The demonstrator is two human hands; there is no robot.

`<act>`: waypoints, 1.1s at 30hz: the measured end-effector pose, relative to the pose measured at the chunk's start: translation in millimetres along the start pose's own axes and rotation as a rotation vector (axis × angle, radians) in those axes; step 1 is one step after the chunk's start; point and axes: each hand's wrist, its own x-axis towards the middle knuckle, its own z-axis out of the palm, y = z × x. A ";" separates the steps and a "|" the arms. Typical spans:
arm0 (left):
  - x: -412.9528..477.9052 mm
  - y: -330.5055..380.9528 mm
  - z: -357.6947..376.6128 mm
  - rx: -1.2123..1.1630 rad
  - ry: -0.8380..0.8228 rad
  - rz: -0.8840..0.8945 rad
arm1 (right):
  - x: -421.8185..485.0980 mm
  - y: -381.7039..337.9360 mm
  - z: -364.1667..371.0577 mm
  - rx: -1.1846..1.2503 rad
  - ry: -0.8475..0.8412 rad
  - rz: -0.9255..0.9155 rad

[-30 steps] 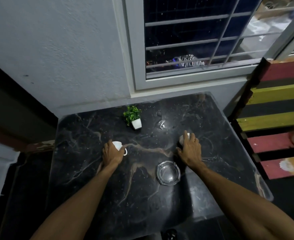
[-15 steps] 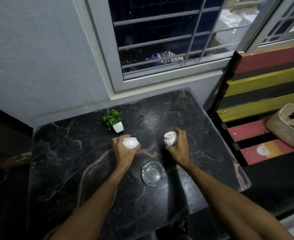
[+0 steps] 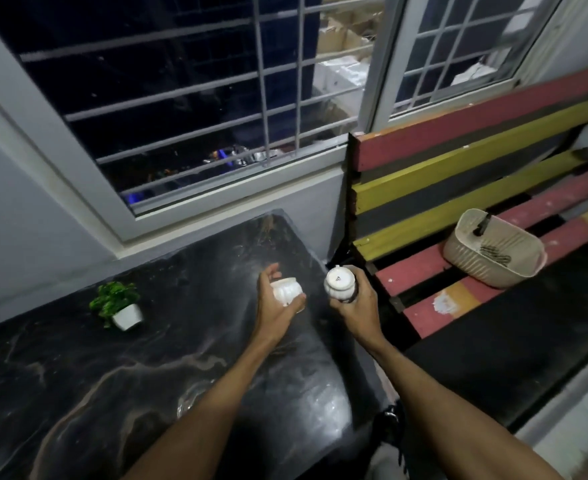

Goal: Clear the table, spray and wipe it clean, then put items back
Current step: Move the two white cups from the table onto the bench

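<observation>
My left hand (image 3: 274,308) holds a small white ribbed cup (image 3: 286,289) above the right part of the black marble table (image 3: 78,368). My right hand (image 3: 356,303) grips a white lidded jar (image 3: 338,283) just past the table's right edge, towards the bench. A small green plant in a white pot (image 3: 119,306) stands on the table at the left, near the wall. My left forearm hides the spot where the glass ashtray stood.
A slatted bench (image 3: 459,188) in red, yellow and black stands right of the table. A cream ribbed basket (image 3: 493,252) sits on its seat. A barred window (image 3: 199,116) and a grey wall lie behind the table.
Both hands lifted the white cup and jar off the table and carried them right towards the bench. The view swung right; the ashtray is out of sight now.
</observation>
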 end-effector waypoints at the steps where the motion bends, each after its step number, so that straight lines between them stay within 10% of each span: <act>1: 7.7 3.3 20.8 0.007 -0.032 -0.004 | 13.0 10.4 -17.3 0.003 0.000 -0.003; 16: 127.9 -31.7 348.2 0.194 -0.015 0.003 | 207.0 238.3 -233.7 -0.176 -0.001 0.178; 33: 211.9 -207.3 512.4 0.254 -0.063 0.025 | 315.3 453.8 -233.0 -0.331 0.023 0.146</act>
